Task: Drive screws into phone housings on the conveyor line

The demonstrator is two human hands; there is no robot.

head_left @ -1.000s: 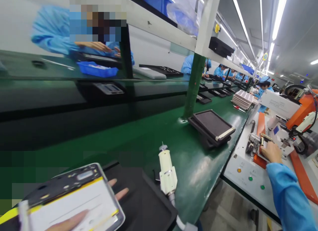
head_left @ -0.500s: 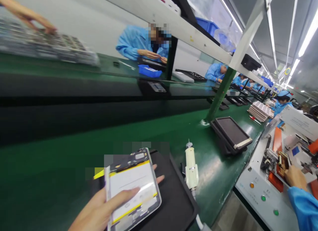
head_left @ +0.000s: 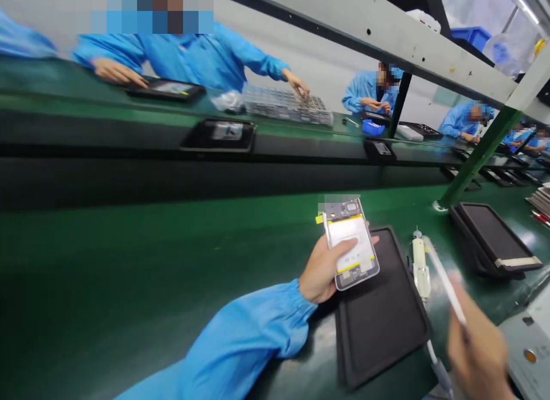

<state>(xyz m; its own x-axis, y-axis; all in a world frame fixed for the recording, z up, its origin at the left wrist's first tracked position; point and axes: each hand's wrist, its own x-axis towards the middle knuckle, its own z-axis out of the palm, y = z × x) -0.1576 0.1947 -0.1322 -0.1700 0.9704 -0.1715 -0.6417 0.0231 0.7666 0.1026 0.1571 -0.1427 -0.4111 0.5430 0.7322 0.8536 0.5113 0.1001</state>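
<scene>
My left hand (head_left: 318, 269) grips an opened phone (head_left: 350, 245), its thumb across the white battery and its fingers behind. Yellow strips edge the battery, and a yellow tab sticks out at the phone's upper left. The phone is above the left edge of a black tray (head_left: 382, 308). At the lower right my right hand (head_left: 476, 337), smeared by motion, is closed on a long, thin white piece (head_left: 444, 277), perhaps a flat part seen edge-on. That piece slants up and left, near a cream electric screwdriver (head_left: 421, 268) lying on the bench.
Black trays (head_left: 494, 239) are stacked at the right, by a green post (head_left: 476, 159). A grey machine (head_left: 530, 342) stands at the lower right. Across the green bench (head_left: 172, 274) runs a raised shelf with trays (head_left: 219, 135); co-workers in blue sit behind it.
The view has swung left and pulled back. My right hand has left the machine's fixture and come over beside the screwdriver, now with the thin white piece. My left hand still grips the phone.
</scene>
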